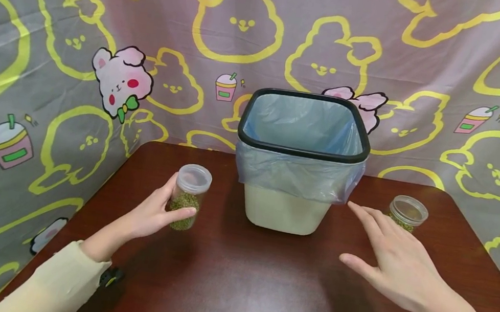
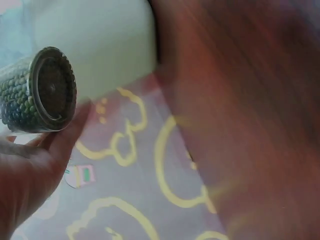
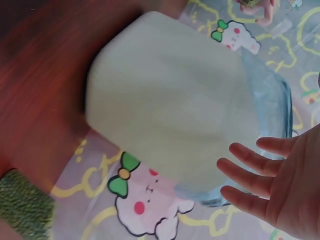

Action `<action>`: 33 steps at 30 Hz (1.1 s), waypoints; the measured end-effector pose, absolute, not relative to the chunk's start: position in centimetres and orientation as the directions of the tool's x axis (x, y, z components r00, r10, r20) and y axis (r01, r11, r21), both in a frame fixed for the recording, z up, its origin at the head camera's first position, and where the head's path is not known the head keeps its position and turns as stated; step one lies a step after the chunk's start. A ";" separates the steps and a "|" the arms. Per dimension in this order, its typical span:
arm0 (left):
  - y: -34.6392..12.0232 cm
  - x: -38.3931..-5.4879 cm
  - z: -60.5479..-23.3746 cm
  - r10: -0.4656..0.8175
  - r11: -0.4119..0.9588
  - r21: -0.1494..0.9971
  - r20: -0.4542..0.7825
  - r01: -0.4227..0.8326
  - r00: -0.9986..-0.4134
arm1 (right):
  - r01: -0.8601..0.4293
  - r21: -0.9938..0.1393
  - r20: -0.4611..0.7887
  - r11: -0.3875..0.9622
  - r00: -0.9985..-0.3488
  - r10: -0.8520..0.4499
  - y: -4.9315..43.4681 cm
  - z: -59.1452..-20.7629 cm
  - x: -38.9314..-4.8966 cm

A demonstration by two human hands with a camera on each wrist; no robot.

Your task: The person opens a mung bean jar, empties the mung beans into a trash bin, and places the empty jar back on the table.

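Note:
My left hand (image 1: 148,216) grips a clear plastic jar (image 1: 186,200) part filled with small green beans, its translucent lid on top. The jar's round base (image 2: 54,89) shows in the left wrist view, lifted off the table. My right hand (image 1: 397,265) hangs over the right side of the table with fingers spread, holding nothing. Just beyond it stands a second jar (image 1: 409,211) of green beans, partly hidden behind the hand. Between the hands is a cream bin (image 1: 285,209) lined with a bluish plastic bag (image 1: 294,174); its inside bottom is out of sight.
A black rim (image 1: 301,153) holds the bag at the bin's top. The dark brown table (image 1: 236,278) reaches back to a grey cloth (image 1: 246,22) printed with yellow bears, which also hangs along both sides.

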State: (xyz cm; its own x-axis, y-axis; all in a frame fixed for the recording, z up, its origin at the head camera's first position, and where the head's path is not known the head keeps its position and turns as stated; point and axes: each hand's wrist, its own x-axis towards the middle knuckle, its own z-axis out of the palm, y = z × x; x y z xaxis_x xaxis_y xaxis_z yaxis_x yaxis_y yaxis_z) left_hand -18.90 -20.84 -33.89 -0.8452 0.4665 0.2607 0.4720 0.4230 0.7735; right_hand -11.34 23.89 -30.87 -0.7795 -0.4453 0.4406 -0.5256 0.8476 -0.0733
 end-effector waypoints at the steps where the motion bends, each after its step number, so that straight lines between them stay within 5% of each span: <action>1: -20.6 -18.7 -33.7 0.479 0.425 0.766 0.261 0.482 -0.838 | -0.528 -0.076 0.435 0.846 -0.781 -0.448 23.7 -30.7 -11.3; 33: -16.0 -14.7 -29.2 0.584 0.663 0.481 0.150 0.575 -0.798 | -0.698 -0.093 0.433 0.710 -0.671 -0.602 17.3 -27.7 -12.4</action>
